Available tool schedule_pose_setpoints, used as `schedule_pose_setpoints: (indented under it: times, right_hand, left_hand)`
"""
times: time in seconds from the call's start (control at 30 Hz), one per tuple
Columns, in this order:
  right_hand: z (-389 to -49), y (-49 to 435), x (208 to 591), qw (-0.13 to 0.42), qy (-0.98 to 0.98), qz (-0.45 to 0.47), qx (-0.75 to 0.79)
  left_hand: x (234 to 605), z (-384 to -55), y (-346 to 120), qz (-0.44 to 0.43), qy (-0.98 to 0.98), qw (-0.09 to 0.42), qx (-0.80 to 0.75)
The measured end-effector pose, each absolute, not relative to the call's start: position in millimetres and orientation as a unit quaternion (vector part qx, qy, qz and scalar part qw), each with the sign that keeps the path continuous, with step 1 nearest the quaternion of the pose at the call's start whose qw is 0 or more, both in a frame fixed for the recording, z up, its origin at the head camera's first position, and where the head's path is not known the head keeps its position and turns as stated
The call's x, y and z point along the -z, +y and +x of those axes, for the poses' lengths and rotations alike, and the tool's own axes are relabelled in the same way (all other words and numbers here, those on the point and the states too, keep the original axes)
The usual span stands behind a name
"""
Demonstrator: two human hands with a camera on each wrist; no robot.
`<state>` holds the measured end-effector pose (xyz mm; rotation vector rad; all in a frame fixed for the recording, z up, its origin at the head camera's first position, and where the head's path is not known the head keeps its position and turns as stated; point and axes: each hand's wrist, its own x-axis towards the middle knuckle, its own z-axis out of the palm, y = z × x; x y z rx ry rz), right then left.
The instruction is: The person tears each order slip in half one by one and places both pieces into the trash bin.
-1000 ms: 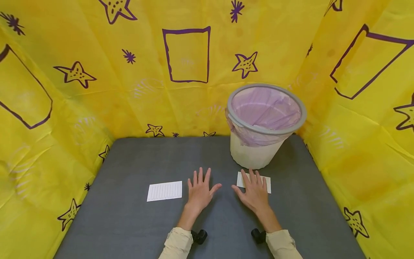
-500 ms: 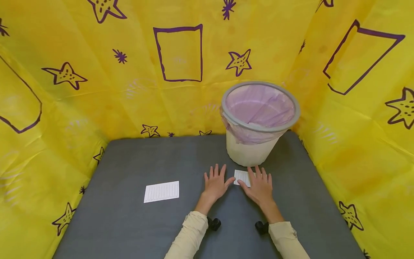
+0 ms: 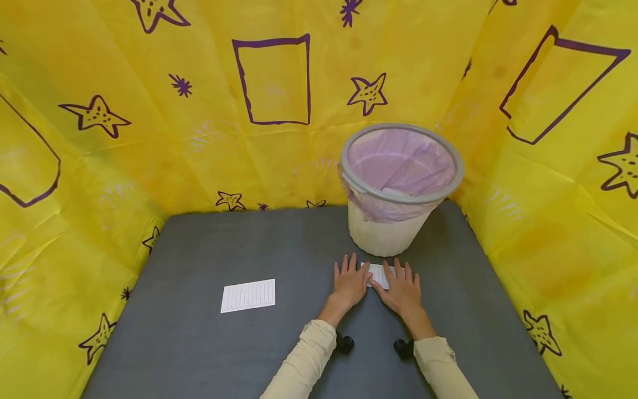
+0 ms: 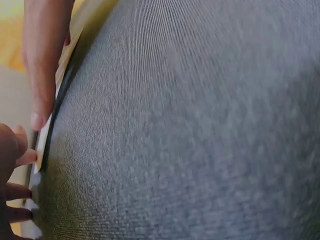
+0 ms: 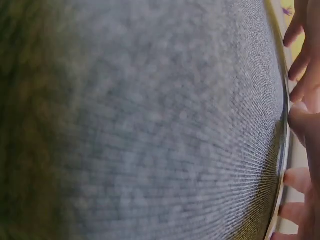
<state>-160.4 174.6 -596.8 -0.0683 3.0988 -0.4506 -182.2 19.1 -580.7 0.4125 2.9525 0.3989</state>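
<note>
Cream sleeves [image 3: 304, 360], wrinkled; black wrist-worn devices [image 3: 345, 344].

On my head feed, I have one paper slip [image 3: 377, 273] lying on the table [image 3: 189, 349], with the bin [image 3: 384, 230] just beyond it at 12 o'clock and a bag [image 3: 399, 158] inside the bin. The left hand [image 3: 350, 285] sits at that slip's 8 o'clock, the right hand [image 3: 402, 291] at its 4 o'clock, each partly over it. Well apart, around 9 o'clock, I see the second slip [image 3: 247, 296] on the table. Cloth walls [image 3: 199, 172] stand at 9, 12 and 3.
</note>
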Motion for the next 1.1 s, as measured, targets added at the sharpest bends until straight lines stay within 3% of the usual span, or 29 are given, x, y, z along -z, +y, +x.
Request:
schedule_pose_setpoints:
  times: [0.33, 0.53, 0.77, 1.0, 1.1]
  right_hand:
    - [-159.1, 169.5, 582.6, -0.018, 0.987, -0.051, 0.151]
    - [-165.8, 167.2, 577.9, -0.052, 0.984, -0.067, 0.158]
    - [-167.4, 162.4, 574.4, -0.034, 0.983, -0.06, 0.171]
    - [-165.5, 162.7, 579.4, -0.12, 0.976, -0.094, 0.152]
    - [-165.5, 166.6, 580.1, -0.124, 0.973, -0.108, 0.159]
  left_hand:
    - [583.8, -190.8, 16.5, 0.227, 0.964, -0.069, -0.12]
    - [579.0, -193.3, 18.4, 0.246, 0.954, -0.102, -0.136]
    - [573.2, -196.2, 20.8, 0.237, 0.959, -0.041, -0.152]
    - [572.4, -193.4, 18.0, 0.204, 0.955, 0.061, -0.206]
    - [572.9, -189.0, 7.4, 0.199, 0.944, 0.083, -0.249]
